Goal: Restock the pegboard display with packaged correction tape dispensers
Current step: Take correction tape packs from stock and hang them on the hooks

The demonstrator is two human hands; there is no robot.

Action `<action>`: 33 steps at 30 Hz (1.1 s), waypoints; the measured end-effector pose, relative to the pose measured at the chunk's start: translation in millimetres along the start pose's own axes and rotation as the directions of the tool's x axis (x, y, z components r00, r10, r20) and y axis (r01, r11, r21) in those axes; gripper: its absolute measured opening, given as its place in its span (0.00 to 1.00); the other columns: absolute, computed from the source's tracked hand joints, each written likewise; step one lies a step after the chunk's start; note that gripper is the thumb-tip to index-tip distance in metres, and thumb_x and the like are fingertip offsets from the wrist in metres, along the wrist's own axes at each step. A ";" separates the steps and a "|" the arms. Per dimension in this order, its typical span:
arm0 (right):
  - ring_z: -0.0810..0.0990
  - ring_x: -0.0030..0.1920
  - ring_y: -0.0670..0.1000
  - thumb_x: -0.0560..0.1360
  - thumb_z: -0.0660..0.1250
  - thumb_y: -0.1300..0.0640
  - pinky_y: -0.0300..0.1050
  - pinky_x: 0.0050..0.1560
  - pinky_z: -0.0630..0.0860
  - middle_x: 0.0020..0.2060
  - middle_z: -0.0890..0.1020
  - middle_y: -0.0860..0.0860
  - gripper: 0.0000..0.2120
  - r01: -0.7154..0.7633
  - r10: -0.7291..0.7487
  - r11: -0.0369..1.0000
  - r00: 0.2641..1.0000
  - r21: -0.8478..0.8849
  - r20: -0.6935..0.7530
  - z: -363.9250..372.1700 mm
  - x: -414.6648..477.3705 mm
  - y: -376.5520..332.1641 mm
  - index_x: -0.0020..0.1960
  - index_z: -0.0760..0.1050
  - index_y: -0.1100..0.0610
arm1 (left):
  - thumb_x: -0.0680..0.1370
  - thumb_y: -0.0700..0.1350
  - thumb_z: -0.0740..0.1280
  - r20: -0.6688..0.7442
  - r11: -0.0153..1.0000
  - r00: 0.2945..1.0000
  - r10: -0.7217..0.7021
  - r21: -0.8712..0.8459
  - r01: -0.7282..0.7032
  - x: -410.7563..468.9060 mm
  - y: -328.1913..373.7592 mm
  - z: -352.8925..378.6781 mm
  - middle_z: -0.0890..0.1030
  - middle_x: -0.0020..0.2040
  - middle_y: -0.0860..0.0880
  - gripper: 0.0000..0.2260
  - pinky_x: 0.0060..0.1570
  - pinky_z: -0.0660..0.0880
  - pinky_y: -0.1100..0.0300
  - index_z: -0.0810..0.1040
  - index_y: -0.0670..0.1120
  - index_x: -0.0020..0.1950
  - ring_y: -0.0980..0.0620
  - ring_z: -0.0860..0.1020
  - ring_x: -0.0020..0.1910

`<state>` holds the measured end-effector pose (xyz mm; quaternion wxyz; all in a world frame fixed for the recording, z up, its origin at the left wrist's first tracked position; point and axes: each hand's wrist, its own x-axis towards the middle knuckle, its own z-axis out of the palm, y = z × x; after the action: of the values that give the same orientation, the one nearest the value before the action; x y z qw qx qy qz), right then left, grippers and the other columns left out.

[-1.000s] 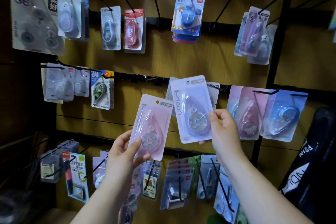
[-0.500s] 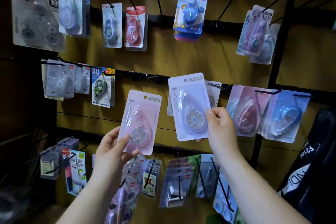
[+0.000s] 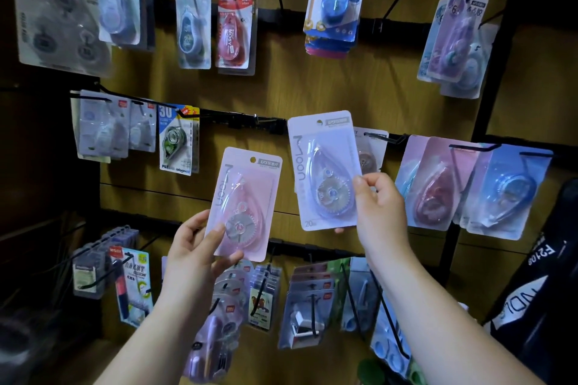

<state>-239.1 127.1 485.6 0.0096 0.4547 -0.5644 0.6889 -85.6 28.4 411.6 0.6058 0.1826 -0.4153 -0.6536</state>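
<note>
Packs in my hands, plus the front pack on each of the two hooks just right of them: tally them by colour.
Pink: 2, the held pink pack in the left hand and the hung pink pack
Lavender: 1, the lavender pack in the right hand
Blue: 1, the hung blue pack
Total: 4

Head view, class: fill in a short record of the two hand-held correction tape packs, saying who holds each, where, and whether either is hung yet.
Left hand: grips pink pack at its lower left
Right hand: pinches lilac pack at its right edge
Position: lilac pack higher and to the right; packs apart
Hung: neither; both hang holes show no peg through them
</note>
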 end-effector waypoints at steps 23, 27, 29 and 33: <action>0.76 0.33 0.46 0.79 0.55 0.58 0.34 0.17 0.72 0.36 0.75 0.47 0.12 -0.070 0.071 0.995 0.997 0.074 -0.019 -4.9 1.1 3.5 0.37 0.66 0.52 | 0.77 0.39 0.61 0.033 1.000 0.999 -0.010 -0.002 0.010 3.0 -4.1 -1.1 0.78 0.48 0.49 0.11 0.26 0.77 0.67 0.69 0.46 0.58 0.46 0.78 0.46; 0.76 0.31 0.47 0.79 0.56 0.58 0.35 0.17 0.72 0.36 0.75 0.48 0.12 -0.064 0.066 0.995 0.998 0.078 -0.014 -3.1 3.1 3.8 0.37 0.67 0.52 | 0.77 0.39 0.61 0.037 1.000 0.999 -0.002 0.004 0.001 3.4 -4.3 0.1 0.77 0.48 0.50 0.11 0.26 0.78 0.67 0.69 0.45 0.59 0.48 0.78 0.46; 0.76 0.32 0.48 0.79 0.56 0.58 0.35 0.17 0.71 0.36 0.75 0.48 0.12 -0.055 0.056 0.996 0.998 0.067 -0.007 -2.4 4.7 4.0 0.37 0.67 0.52 | 0.77 0.39 0.60 0.037 1.000 0.999 0.000 0.009 0.000 3.7 -4.6 1.5 0.77 0.48 0.50 0.11 0.26 0.78 0.67 0.69 0.46 0.59 0.48 0.78 0.46; 0.77 0.34 0.48 0.79 0.56 0.58 0.34 0.17 0.72 0.37 0.75 0.47 0.12 -0.082 0.082 0.996 0.997 0.033 0.006 -1.6 9.3 7.6 0.37 0.67 0.51 | 0.77 0.39 0.61 0.035 1.000 0.999 -0.003 0.010 0.003 5.0 -5.3 2.2 0.77 0.47 0.50 0.11 0.25 0.77 0.67 0.69 0.46 0.58 0.49 0.78 0.45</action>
<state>-249.5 120.9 485.8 -0.0275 0.4329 -0.5711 0.6969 -91.6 24.0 410.2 0.5965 0.1748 -0.4289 -0.6555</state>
